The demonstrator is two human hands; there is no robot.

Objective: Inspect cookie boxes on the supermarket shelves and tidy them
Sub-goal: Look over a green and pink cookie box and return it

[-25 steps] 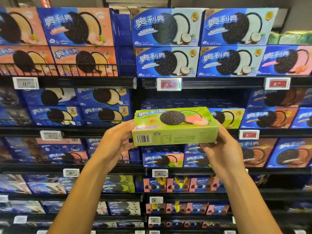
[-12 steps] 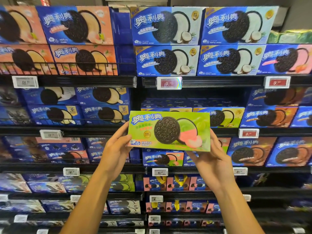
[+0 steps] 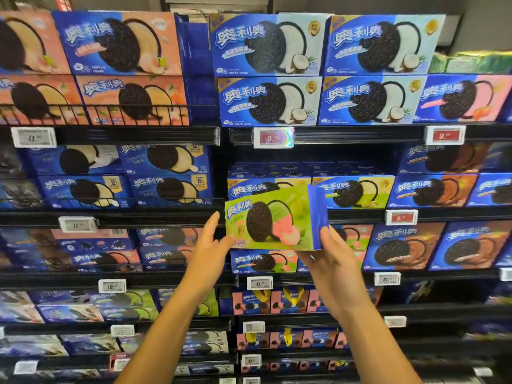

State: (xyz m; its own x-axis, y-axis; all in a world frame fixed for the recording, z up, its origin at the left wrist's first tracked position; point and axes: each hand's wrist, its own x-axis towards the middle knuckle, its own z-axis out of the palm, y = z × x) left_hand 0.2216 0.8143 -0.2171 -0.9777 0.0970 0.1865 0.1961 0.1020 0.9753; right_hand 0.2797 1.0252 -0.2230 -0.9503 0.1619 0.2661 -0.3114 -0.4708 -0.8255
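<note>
A green cookie box (image 3: 273, 217) with a black cookie and pink fruit on its front hangs in front of the shelves, turned so its blue right end faces me. My right hand (image 3: 331, 259) grips its lower right corner from below. My left hand (image 3: 209, 242) is off the box, fingers straight, its fingertips close to the box's lower left corner. Behind the box, on the second shelf, stand yellow-green cookie boxes (image 3: 353, 191) with a gap in the row above them.
Shelves full of blue cookie boxes fill the view: coconut ones (image 3: 270, 101) on top, peach ones (image 3: 130, 99) top left, orange-brown ones (image 3: 406, 245) at right. Price tags (image 3: 273, 137) line the shelf edges. A wire rail (image 3: 110, 115) fronts the top left shelf.
The box has turned from lying flat to front-facing, then swung so its blue end shows. My left hand has let go of it; the right hand still holds it.
</note>
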